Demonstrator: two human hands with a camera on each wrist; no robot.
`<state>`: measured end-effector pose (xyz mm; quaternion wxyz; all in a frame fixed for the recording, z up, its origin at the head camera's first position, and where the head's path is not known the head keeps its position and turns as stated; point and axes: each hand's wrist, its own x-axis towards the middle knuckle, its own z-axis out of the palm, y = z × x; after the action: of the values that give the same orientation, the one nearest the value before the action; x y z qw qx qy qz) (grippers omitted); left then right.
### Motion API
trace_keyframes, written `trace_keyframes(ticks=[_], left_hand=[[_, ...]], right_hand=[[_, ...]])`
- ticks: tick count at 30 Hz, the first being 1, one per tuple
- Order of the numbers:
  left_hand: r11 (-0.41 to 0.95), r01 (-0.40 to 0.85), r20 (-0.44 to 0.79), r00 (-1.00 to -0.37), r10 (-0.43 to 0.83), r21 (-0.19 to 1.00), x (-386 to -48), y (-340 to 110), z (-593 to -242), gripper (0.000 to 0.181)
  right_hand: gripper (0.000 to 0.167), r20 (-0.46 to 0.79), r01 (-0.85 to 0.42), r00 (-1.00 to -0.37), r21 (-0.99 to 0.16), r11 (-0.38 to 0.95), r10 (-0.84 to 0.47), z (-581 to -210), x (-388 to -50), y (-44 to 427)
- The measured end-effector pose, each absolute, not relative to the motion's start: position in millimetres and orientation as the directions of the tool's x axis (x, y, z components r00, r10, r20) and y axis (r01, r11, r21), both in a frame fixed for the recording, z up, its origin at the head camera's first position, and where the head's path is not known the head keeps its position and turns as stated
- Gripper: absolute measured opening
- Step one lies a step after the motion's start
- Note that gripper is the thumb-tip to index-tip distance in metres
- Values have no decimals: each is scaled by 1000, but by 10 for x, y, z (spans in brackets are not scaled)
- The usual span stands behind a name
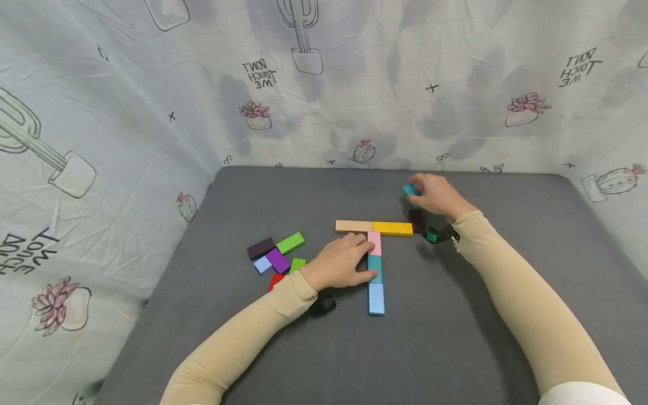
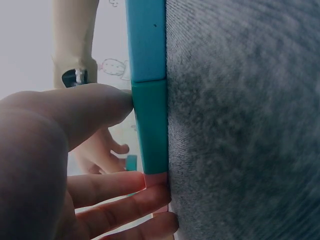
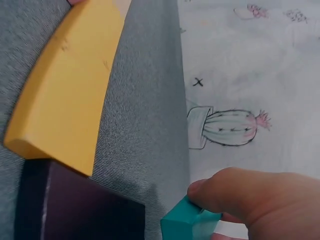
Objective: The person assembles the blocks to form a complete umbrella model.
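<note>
The right hand (image 1: 439, 196) pinches a teal block (image 1: 410, 190) between thumb and fingers, beyond a dark block (image 1: 417, 220). The right wrist view shows this teal block (image 3: 187, 220) near the dark block (image 3: 90, 205). The left hand (image 1: 341, 262) rests beside a column of pink (image 1: 374, 243), teal (image 1: 375, 269) and light blue (image 1: 376, 298) blocks. Its thumb touches the teal block (image 2: 151, 127) and its fingertips lie at the pink block (image 2: 156, 180). A natural wood block (image 1: 354, 226) and a yellow block (image 1: 392, 228) form a row above the column.
Left of the left hand lie loose blocks: dark (image 1: 261, 248), green (image 1: 291, 243), purple (image 1: 278, 261), pale blue (image 1: 262, 265) and red (image 1: 275, 280). They lie on a grey table (image 1: 445, 349), with a printed white curtain (image 1: 344, 84) behind it.
</note>
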<state>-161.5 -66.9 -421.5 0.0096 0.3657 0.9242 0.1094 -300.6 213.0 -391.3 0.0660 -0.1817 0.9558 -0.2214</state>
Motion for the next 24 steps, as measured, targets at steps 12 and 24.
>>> trace_keyframes(ticks=[12, 24], left_hand=[[711, 675, 75, -734, 675, 198, -1616, -661, -4250, 54], [720, 667, 56, -740, 670, 193, -1630, -669, -4228, 55]], right_hand=[[51, -94, -299, -922, -443, 845, -375, -4054, -3143, 2061], [62, -146, -279, -919, -411, 868, -365, -4026, -3086, 2014]])
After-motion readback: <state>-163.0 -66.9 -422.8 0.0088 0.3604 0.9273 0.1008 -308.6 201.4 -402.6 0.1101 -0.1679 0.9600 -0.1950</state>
